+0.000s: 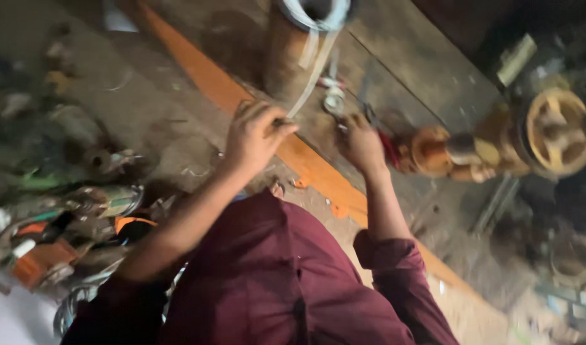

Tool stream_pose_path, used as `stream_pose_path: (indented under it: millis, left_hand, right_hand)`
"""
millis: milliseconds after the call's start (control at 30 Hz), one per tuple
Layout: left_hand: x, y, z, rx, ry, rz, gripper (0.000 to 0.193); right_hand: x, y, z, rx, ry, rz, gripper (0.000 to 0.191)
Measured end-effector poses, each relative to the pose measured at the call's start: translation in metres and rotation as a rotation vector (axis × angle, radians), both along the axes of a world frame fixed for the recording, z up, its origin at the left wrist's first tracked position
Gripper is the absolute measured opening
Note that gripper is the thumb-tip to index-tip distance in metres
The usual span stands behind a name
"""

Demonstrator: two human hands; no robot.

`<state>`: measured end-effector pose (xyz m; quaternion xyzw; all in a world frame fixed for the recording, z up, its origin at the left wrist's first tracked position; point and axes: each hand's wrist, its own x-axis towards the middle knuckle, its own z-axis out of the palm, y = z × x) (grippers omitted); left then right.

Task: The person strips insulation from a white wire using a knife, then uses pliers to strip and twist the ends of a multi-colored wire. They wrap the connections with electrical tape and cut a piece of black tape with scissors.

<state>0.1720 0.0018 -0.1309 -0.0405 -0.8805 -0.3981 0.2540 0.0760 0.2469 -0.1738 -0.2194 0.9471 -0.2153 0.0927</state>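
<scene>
Although the head view is blurred by motion, both bare hands show near the middle of the scene, above the maroon shirt [273, 275] that fills the six o'clock part. The left hand [254, 135] is closed in a fist, its fingers pinched on a pale grey strap [312, 76] that runs up toward twelve o'clock to a rusty upright pipe [286, 57], where more of the same strap loops around the pipe's open top. The right hand [360, 144] lies just at three o'clock of the left one, apart from it, with its fingers curled around something small; whether it truly grips a tool is too blurred to tell, though red handles [390, 150] show just beside its knuckles. A small metal ring piece [334, 101] sits between the two hands, slightly toward twelve o'clock. An orange plank [318, 176] crosses the dusty workbench [171, 121] diagonally from eleven o'clock down to five o'clock, passing under both wrists. At three o'clock, well apart from the hands, stands a yellowish valve with a round handwheel [558, 131]. At eight o'clock lies a heap of mixed tools and orange parts [56, 243].
</scene>
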Motion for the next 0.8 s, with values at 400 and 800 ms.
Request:
stream_pose_path:
  millis: [400, 800]
  left_hand:
    - [0.007, -0.09, -0.016, -0.077, 0.096, -0.021, 0.02]
    - [-0.25, -0.321, -0.052, -0.236, -0.101, 0.164, 0.051]
  right_hand:
    - [0.014, -0.036, -0.001, -0.73, -0.095, -0.357, 0.015]
    - [-0.062, -0.348, 0.091, -0.654, -0.196, 0.305, 0.024]
